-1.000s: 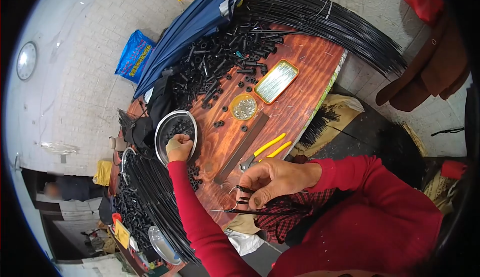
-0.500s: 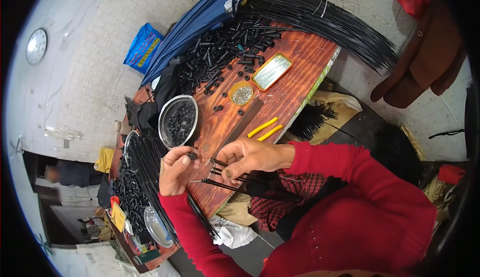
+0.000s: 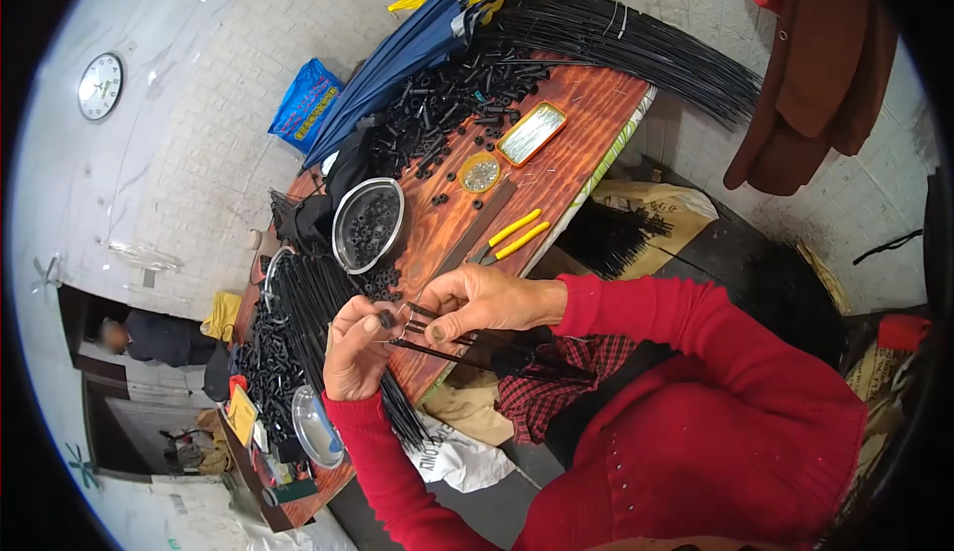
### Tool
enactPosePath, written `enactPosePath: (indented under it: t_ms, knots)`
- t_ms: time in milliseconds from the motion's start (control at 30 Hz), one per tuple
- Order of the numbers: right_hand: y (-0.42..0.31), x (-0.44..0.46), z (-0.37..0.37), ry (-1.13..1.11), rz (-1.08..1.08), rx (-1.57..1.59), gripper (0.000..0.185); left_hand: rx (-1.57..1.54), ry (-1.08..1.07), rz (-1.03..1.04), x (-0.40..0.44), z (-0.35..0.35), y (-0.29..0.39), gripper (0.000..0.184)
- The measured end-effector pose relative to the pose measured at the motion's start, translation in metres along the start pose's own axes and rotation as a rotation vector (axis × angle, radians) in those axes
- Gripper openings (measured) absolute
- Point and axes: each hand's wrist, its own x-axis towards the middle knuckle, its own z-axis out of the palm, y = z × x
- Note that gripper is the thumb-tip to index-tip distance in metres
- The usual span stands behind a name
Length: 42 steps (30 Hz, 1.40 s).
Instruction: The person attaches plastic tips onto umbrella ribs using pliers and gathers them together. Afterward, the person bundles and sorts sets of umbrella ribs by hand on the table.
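My left hand pinches a small round black plastic piece between thumb and fingertips. Close beside it, my right hand is closed around several thin black rods, which trail back toward my lap. Thin metal wires show at the rod ends, between my two hands. Whether the black piece touches them I cannot tell. Beyond my hands stands a metal-rimmed bowl of small black round parts. Yellow-handled pliers lie on the wooden table near my right hand.
An orange tray of metal pins and a yellow dish of small metal bits sit farther along. Black tubes are heaped by a folded blue umbrella. Bundled black rods lie at the table's end. A person is in the background.
The black piece in my left hand has come closer to the rod ends in my right hand. The whole view has shifted slightly, and more of the pliers shows.
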Motion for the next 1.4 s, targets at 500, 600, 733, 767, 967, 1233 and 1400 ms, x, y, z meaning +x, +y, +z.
enactPosePath:
  t_ms: [500,600,733,767,967,1233,1400]
  knots:
    - [0.010,0.001,0.017,0.023,-0.044,-0.122,0.033,-0.075,0.006,-0.023,-0.032,0.017,0.000,0.011]
    - [0.009,0.000,0.018,0.031,-0.040,-0.138,0.033,-0.053,-0.001,-0.011,-0.032,0.017,-0.002,0.011]
    - [0.013,0.002,0.016,0.020,-0.033,-0.130,0.034,-0.045,0.011,0.010,-0.032,0.017,-0.004,0.009]
    - [0.013,0.003,0.015,0.013,-0.030,-0.121,0.034,-0.046,0.018,0.017,-0.032,0.017,-0.005,0.009]
    - [0.013,0.005,0.012,-0.018,-0.006,-0.050,0.036,-0.056,0.033,0.022,-0.030,0.024,-0.004,0.008]
    - [0.012,0.006,0.014,-0.048,0.034,0.031,0.027,-0.040,0.022,0.049,-0.029,0.020,-0.003,0.008]
    - [0.019,0.010,0.011,-0.078,0.066,0.060,0.028,0.032,-0.041,0.064,-0.027,0.011,-0.002,0.009]
